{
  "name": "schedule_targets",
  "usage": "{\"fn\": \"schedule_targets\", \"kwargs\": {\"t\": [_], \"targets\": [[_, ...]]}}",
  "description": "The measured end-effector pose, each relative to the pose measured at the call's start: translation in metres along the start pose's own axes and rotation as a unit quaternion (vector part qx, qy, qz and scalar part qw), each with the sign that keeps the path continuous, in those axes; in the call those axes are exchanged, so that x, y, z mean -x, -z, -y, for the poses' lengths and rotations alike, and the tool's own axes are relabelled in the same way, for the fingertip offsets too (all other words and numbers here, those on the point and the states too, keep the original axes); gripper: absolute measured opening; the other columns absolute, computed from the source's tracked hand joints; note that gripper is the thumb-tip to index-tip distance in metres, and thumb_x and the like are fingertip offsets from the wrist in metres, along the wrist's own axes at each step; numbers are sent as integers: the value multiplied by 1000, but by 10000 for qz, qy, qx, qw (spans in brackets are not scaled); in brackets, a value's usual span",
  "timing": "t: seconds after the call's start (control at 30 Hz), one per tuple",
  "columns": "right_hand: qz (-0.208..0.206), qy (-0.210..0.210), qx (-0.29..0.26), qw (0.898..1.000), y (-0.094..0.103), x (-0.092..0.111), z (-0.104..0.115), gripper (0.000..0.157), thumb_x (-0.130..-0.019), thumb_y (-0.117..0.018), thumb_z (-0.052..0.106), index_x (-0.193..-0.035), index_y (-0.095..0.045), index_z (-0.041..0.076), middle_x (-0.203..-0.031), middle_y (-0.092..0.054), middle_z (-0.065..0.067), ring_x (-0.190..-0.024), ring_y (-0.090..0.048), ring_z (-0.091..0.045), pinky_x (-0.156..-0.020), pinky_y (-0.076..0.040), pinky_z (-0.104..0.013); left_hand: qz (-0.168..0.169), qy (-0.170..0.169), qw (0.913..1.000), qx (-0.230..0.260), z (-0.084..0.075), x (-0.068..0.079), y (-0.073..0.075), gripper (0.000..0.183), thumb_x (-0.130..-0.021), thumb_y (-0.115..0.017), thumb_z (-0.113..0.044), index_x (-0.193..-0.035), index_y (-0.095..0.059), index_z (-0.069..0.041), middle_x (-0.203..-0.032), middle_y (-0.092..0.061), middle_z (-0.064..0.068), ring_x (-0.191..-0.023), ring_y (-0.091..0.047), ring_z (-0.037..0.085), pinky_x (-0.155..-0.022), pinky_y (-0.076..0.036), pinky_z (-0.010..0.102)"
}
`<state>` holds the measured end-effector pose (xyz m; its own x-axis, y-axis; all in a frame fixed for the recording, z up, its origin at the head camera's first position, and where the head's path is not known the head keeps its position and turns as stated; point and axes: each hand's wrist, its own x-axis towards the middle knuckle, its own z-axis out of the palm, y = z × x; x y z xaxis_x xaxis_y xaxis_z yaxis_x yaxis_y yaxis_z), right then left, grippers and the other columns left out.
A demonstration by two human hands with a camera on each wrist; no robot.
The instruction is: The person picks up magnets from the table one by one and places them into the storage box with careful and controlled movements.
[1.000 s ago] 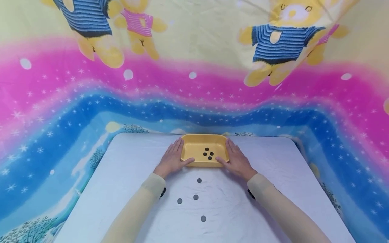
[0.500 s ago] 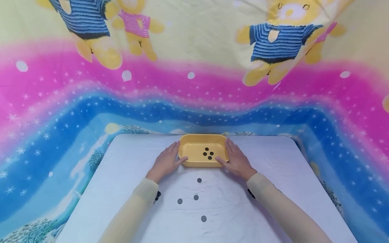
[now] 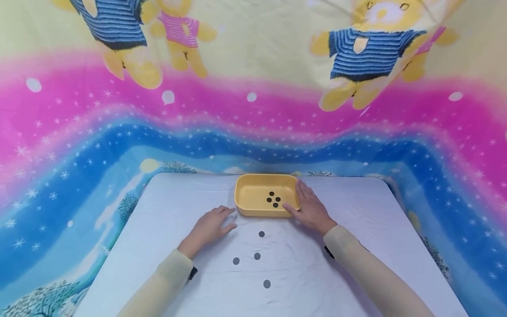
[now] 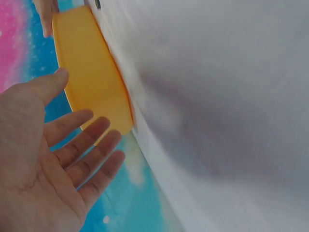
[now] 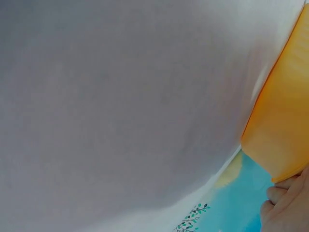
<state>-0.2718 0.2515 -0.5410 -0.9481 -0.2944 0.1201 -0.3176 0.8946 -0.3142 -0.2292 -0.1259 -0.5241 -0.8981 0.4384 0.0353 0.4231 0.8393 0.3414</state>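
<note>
Hanging wide, fingers loosely spread with nothing in them, the left hand (image 3: 209,226) is just beside the near left corner of the tray (image 3: 253,193); no clear contact shows. It would do best either to lie flat along the left wall or to come well away, since a fingertip catching that corner could twist the tray. The left sleeve (image 3: 168,275) should ride clear of the four loose discs (image 3: 257,256), which lie flat and apart on the table (image 3: 182,198), between the arms and on the near side of the tray. The tray itself sits level at the table's far edge, by the backdrop (image 3: 253,132), so there seems little room to push it farther. Inside, right of centre, four inner discs (image 3: 278,199) lie close together; a jolt would probably slide them, so gentle, even pressure suits. At the far side, the right hand (image 3: 313,212) holds the tray, fingers along the outer right wall, thumb over the near rim. It should steady lightly inward and down, not forward.
</note>
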Motion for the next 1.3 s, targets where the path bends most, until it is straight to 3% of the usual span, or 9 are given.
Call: {"fn": "schedule_targets", "kwargs": {"t": [0.33,0.7,1.0,1.3], "targets": [[-30,31,-30,10000,0,1,-4,107,-105,-41,75,-169,-6,-4,-179,-2,-19,-166,-8,-39,-135,-10,-54,334,-262,9991,-23,-13,31,-9,48,-99,-79,-41,-140,-72,-17,-132,-71,2,-122,-67,24,-106,-57,47],[-61,21,-55,10000,1,3,-2,108,-104,-41,76,-169,-8,-4,-179,-5,-20,-166,-8,-36,-135,-9,-52,619,-832,9946,-21,-20,58,-15,40,-98,-79,-42,-131,-75,-19,-122,-72,-4,-110,-68,17,-97,-59,41],[-40,78,-2,10000,0,1,-1,107,-105,-41,74,-169,-8,-6,-179,-4,-21,-166,-10,-39,-135,-9,-52,635,-1116,9914,-269,-23,68,-19,39,-95,-82,-41,-128,-76,-22,-115,-71,-8,-101,-67,11,-91,-59,35],[19,25,-28,10000,1,1,0,108,-105,-41,75,-169,-8,-5,-179,-6,-21,-165,-11,-40,-135,-10,-52,661,-1289,9880,-537,-26,70,-22,31,-93,-85,-37,-121,-78,-26,-107,-68,-12,-94,-63,6,-86,-58,32]]}}
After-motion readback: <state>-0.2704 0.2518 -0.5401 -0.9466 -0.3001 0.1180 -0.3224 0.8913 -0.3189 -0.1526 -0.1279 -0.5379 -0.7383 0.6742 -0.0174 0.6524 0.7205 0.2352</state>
